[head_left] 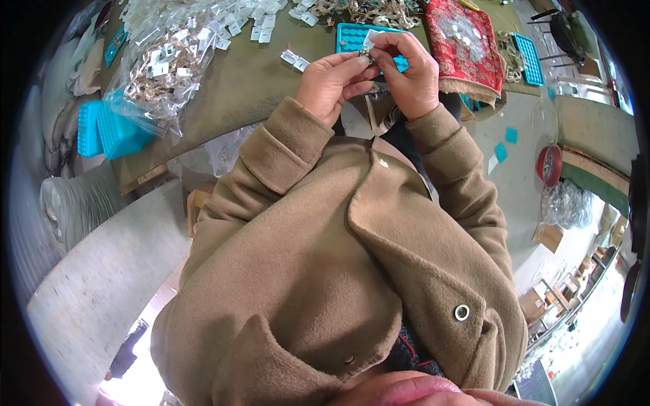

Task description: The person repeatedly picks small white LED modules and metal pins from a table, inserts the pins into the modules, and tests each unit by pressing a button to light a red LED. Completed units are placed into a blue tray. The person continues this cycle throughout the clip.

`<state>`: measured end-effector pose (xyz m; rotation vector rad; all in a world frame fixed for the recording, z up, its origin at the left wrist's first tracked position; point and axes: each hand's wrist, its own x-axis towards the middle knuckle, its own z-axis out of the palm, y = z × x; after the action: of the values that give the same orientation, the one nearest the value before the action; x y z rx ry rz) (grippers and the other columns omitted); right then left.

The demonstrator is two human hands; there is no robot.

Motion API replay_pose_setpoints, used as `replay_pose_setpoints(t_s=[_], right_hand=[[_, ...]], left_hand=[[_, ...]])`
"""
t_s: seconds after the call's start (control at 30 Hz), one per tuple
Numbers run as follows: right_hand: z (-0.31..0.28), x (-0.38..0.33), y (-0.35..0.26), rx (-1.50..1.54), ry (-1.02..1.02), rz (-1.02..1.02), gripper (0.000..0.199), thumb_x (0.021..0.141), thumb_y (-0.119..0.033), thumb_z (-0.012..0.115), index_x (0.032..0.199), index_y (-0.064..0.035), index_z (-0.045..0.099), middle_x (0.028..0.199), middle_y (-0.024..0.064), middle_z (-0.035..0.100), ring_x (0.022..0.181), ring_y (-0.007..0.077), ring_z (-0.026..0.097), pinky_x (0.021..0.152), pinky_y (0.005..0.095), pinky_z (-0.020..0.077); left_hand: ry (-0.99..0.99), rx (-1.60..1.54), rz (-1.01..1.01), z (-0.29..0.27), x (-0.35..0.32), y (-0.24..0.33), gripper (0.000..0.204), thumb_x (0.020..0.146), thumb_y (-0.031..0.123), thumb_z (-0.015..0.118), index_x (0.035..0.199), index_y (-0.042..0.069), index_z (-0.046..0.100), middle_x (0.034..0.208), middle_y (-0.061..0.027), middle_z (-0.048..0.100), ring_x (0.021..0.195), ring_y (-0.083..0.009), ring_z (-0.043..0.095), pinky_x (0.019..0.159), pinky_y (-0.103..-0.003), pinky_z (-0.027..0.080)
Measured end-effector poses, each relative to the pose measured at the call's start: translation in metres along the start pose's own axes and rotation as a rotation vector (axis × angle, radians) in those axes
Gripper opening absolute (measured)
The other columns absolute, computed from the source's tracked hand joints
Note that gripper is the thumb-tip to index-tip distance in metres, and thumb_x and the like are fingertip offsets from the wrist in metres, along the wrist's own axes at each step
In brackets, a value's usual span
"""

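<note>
My left hand (330,82) and my right hand (412,76) meet above the table's near edge. Between their pinched fingertips is a small, dark metallic piece (365,54), too small to name for certain. A white card (371,38) stands up at my right fingers, beside that piece; it looks like the loose cards on the table. Behind and partly under my hands lies a blue tray with small compartments (347,39). Just left of my left hand is a pair of white cards (294,60) lying on the table.
A clear plastic bag (177,68) full of carded chain-like pieces lies left, near blue trays (112,128) at the edge. White cards (233,19) are heaped at the back. On the right are a red patterned cloth (474,68) and another blue tray (529,59).
</note>
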<state>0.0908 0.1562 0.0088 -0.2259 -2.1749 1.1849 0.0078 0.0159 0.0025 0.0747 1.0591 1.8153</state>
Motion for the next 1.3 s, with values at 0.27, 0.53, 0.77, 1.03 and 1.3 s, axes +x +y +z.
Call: replay_pose_setpoints(t_s=[0.27, 0.53, 0.77, 1.03, 1.3], right_hand=[[-0.002, -0.003, 0.000, -0.328, -0.013, -0.344, 0.017, 0.076, 0.000, 0.064, 0.091, -0.0090, 0.064, 0.088, 0.0058, 0.066, 0.081, 0.0265, 0.063, 0.073, 0.0347, 0.0510], [-0.010, -0.002, 0.000, -0.139, -0.173, -0.111, 0.019, 0.080, 0.005, 0.064, 0.096, -0.0040, 0.059, 0.088, 0.0065, 0.062, 0.083, 0.0193, 0.063, 0.073, 0.0294, 0.0507], [-0.009, -0.003, 0.002, 0.601, -0.113, 0.414, 0.034, 0.091, -0.008, 0.064, 0.123, -0.0036, 0.050, 0.098, 0.0009, 0.059, 0.089, 0.0082, 0.058, 0.080, 0.0225, 0.0487], [0.001, -0.011, -0.011, 0.344, -0.108, 0.406, 0.030, 0.096, -0.026, 0.059, 0.107, 0.0009, 0.065, 0.084, 0.0017, 0.066, 0.074, 0.0068, 0.059, 0.068, 0.0219, 0.0485], [-0.005, -0.013, -0.003, 0.778, -0.230, 0.577, 0.026, 0.098, -0.015, 0.051, 0.113, 0.0022, 0.063, 0.107, 0.0123, 0.068, 0.092, 0.0146, 0.065, 0.079, 0.0254, 0.0528]], left_hand=[[0.030, 0.039, 0.062, 0.003, -0.001, -0.010, 0.022, 0.093, 0.009, 0.060, 0.112, -0.001, 0.063, 0.102, -0.0077, 0.067, 0.091, -0.0137, 0.066, 0.077, -0.022, 0.057], [0.103, 0.107, 0.195, 0.008, -0.003, -0.016, 0.027, 0.088, 0.010, 0.068, 0.111, -0.003, 0.064, 0.102, -0.0079, 0.067, 0.092, -0.0126, 0.065, 0.079, -0.023, 0.056], [0.017, 0.105, 0.248, 0.010, -0.007, -0.010, 0.026, 0.092, 0.011, 0.063, 0.113, -0.004, 0.062, 0.101, -0.0091, 0.068, 0.088, -0.0140, 0.067, 0.075, -0.026, 0.057], [-0.037, 0.024, 0.110, 0.005, -0.008, -0.009, 0.024, 0.096, 0.016, 0.058, 0.111, -0.002, 0.062, 0.099, -0.0101, 0.068, 0.090, -0.0175, 0.068, 0.076, -0.027, 0.058], [-0.152, -0.361, -0.257, -0.011, -0.004, -0.005, 0.016, 0.094, 0.017, 0.061, 0.106, 0.006, 0.061, 0.092, -0.0088, 0.068, 0.079, -0.0101, 0.068, 0.060, -0.019, 0.057]])
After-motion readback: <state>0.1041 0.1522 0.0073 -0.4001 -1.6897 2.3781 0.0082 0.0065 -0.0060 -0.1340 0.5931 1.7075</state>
